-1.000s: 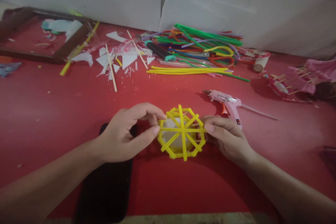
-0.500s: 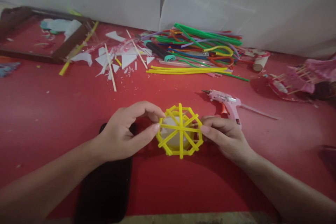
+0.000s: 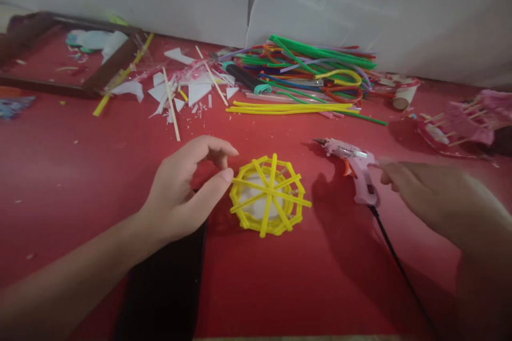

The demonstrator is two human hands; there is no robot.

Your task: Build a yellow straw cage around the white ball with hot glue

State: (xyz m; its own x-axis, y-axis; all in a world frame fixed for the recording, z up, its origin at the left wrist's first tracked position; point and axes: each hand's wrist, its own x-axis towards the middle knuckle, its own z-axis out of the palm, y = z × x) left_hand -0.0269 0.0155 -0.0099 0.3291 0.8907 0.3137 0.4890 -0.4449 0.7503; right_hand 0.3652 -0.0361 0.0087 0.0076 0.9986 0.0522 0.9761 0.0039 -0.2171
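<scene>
While the yellow spoked frame rests on the red table, strips cross at its hub over a many-sided rim, pale disc showing through | left hand: thumb and fingers parted beside it | right hand: blurred beside pink glue gun, cannot tell if gripping

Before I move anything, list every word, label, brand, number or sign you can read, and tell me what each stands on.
None: no text can be read anywhere in this view.
Pink glue gun: any marks are too small or blurred to read.
Black-and-teal tool: no lettering legible.
Yellow wheel-shaped frame: no text visible.
</scene>
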